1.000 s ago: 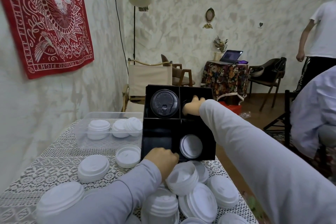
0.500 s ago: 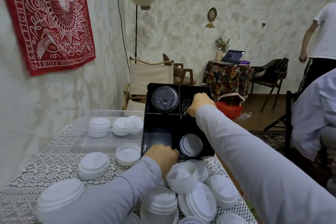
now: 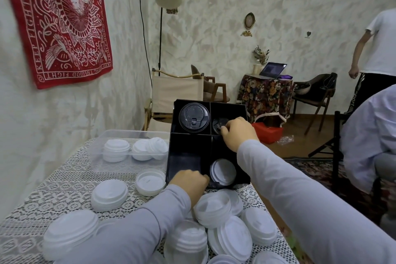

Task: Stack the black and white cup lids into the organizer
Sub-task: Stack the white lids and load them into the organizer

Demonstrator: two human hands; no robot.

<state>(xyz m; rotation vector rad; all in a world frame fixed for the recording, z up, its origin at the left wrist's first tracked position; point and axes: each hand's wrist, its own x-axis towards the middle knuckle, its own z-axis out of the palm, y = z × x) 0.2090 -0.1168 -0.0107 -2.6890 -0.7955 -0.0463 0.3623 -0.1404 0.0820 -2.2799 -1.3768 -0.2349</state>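
Note:
A black organizer (image 3: 188, 152) with four compartments stands tilted on the lace-covered table. Its upper left compartment holds a large black lid (image 3: 194, 117). In the upper right compartment my right hand (image 3: 239, 135) pinches a small black lid (image 3: 218, 124) with curled fingers. White lids (image 3: 223, 172) sit in the lower right compartment. My left hand (image 3: 189, 181) grips the organizer's front edge. Several white lids (image 3: 214, 209) lie piled in front of the organizer.
A clear plastic bin (image 3: 120, 135) with white lids stands left of the organizer. More white lids (image 3: 109, 194) lie across the tablecloth. Beyond the table are chairs, a floor lamp, a side table with a laptop, and a person (image 3: 377, 49) standing at the right.
My right hand has drawn back out of the upper right compartment and now pinches the small black lid at its rim. The left hand has stayed on the organizer's front edge.

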